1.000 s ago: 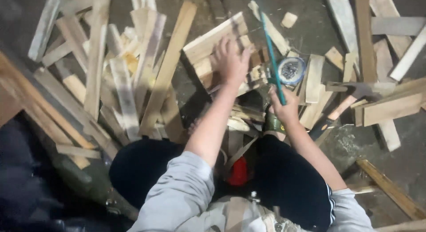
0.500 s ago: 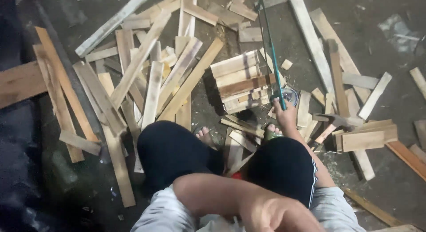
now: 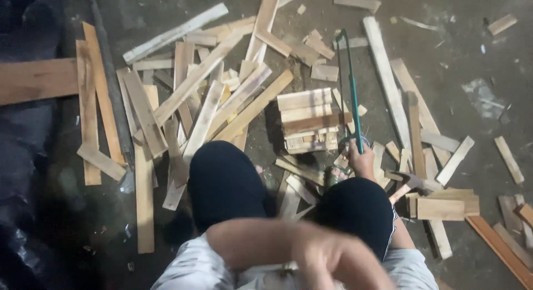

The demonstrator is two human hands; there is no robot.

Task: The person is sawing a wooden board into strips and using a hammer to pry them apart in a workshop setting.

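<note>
Head view: saw in hand over a stack of cut slats

Head camera looks down on a person crouched on the floor [image 3: 488, 62]. Right hand [image 3: 362, 161] is closed on the handle of a green-framed saw [image 3: 351, 96], whose frame points away, just right of a stacked bundle of slats [image 3: 308, 119]. Left hand [image 3: 327, 262] is a near blur; I cannot tell its grip. Sawing well probably calls for bracing the bundle first. Loose boards [image 3: 194, 96] lie left.

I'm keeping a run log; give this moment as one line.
right hand: grips green saw | left hand: blurred near chest | stacked slats: beside saw
</note>
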